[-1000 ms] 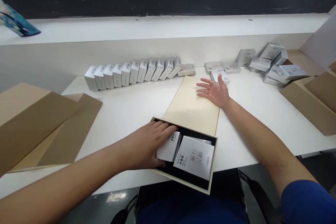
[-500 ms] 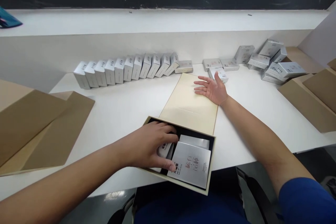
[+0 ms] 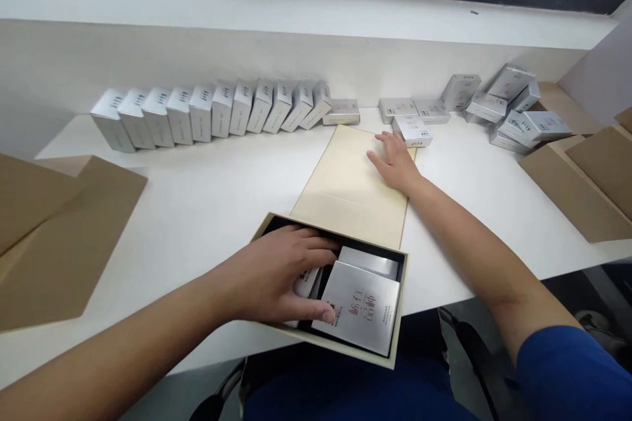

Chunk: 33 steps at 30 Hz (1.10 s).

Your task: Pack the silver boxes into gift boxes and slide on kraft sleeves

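Observation:
A cream-rimmed gift box (image 3: 397,335) with a black inside lies open at the desk's front edge, its cream lid flap (image 3: 340,177) folded out behind. Inside it are silver boxes, the largest view being of a printed silver box (image 3: 365,309). My left hand (image 3: 289,273) lies across the left part, fingers spread, thumb on the printed box; its fingertips are partly hidden in the gift box. Over the lid's far right, my right hand (image 3: 395,161) is open, palm down. Its fingertips are beside a small silver box (image 3: 413,129), and I cannot tell if they touch.
Along the back wall stands a leaning row of silver boxes (image 3: 202,115), with one flat box (image 3: 343,110) at its end. A loose pile of silver boxes (image 3: 513,105) is at the right. Brown cartons stand at the left (image 3: 69,230) and right (image 3: 582,191).
My right hand has turned from palm up to palm down, its fingers now beside the small silver box. My left hand stays in the gift box. The view has tilted down slightly.

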Available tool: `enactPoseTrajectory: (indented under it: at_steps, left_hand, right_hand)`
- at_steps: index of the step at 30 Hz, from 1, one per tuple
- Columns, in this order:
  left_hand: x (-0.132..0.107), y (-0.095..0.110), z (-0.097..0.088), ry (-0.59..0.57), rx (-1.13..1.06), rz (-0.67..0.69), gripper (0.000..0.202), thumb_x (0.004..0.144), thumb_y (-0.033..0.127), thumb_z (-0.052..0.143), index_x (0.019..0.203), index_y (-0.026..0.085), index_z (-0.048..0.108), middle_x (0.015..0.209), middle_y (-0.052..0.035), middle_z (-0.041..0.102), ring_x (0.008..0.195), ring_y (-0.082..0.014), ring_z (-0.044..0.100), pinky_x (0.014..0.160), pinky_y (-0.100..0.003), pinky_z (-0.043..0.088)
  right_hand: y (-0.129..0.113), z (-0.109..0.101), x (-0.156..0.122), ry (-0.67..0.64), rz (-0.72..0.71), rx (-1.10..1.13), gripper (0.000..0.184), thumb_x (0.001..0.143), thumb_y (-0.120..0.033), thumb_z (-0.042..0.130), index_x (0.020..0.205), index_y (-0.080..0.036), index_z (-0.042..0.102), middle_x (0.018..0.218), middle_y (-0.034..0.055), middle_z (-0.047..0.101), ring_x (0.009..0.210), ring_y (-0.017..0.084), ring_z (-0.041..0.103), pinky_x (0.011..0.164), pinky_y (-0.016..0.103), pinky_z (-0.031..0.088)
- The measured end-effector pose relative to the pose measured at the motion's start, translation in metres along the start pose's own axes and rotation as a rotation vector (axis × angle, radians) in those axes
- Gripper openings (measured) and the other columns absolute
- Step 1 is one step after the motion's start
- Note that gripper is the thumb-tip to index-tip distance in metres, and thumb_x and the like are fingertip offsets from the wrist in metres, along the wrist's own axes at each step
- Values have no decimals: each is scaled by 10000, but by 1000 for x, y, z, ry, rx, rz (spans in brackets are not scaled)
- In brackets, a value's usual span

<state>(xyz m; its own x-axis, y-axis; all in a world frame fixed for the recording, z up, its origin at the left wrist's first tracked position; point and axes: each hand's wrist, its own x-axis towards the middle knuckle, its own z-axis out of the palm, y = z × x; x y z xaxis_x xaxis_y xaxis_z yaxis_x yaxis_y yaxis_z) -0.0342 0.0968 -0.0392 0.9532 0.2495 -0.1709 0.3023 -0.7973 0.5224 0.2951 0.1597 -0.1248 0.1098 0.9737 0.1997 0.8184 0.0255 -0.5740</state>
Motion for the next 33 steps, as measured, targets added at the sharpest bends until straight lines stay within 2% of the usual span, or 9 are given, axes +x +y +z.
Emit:
enactPoseTrajectory:
  at_steps: [4,7,12,17,24,26,28,31,33]
  left_hand:
    - [2,1,0,-5,-18,-13,564,867,799,711,910,240,768,1090,-51,803,1048,-295,733,897,-393,484]
    - [4,4,0,-9,-7,-33,567,860,791,724,845,224,738,1017,-46,785,983,-271,725,845,-378,470]
    - [7,10,-2,-31,11,-84,545,860,744,751,815,206,675,912,-43,743,900,-263,702,750,-362,445]
    - [5,12,-1,12,3,-70,547,859,735,749,743,213,634,819,-34,722,783,-239,668,674,-351,401]
    - [1,14,-1,56,60,-111,489,883,696,740,980,217,726,870,-47,763,802,-256,703,658,-340,409]
    - [-6,11,-2,174,48,-66,401,944,627,696,985,228,719,880,-34,772,807,-242,710,690,-347,448]
    - [-19,7,-3,430,7,-17,303,978,540,685,1003,238,693,946,-24,781,863,-228,721,774,-366,506]
    - [-44,-6,2,1070,-177,37,333,927,511,765,1063,262,591,1114,-8,742,1023,-217,710,947,-414,553]
    - [-58,-22,13,1454,-413,38,452,905,642,720,1076,285,503,1233,8,678,1048,-202,683,1001,-443,552]
  right_hand:
    - [-5,8,7,-49,159,-178,875,1048,-699,329,1673,-87,338,1815,186,272,1728,355,126,1409,564,149]
    - [-4,13,11,41,156,-271,835,1039,-710,324,1616,-111,396,1722,222,425,1622,403,339,1347,623,248]
    - [1,10,25,200,122,-377,650,962,-720,536,1261,-146,593,1325,254,671,1302,439,565,1168,672,384]
    - [-17,-19,29,154,58,-472,533,920,-664,664,1140,-180,616,1165,209,725,1155,425,635,1113,646,399]
    - [-90,-81,-5,-4,-103,-622,196,968,-397,607,871,-228,634,877,113,730,893,332,677,780,421,457]
    - [-116,-100,-21,12,-183,-636,204,971,-361,591,820,-226,613,778,85,680,833,302,661,749,388,435]
    - [-147,-121,-44,30,-257,-606,237,966,-354,606,770,-224,586,690,57,611,761,264,629,714,357,417]
    - [-203,-151,-97,-44,-358,-477,296,948,-350,628,690,-235,539,572,15,507,568,182,491,585,317,343]
    - [-239,-161,-138,-203,-409,-357,272,940,-335,637,688,-260,566,539,-9,514,492,152,427,511,316,303]
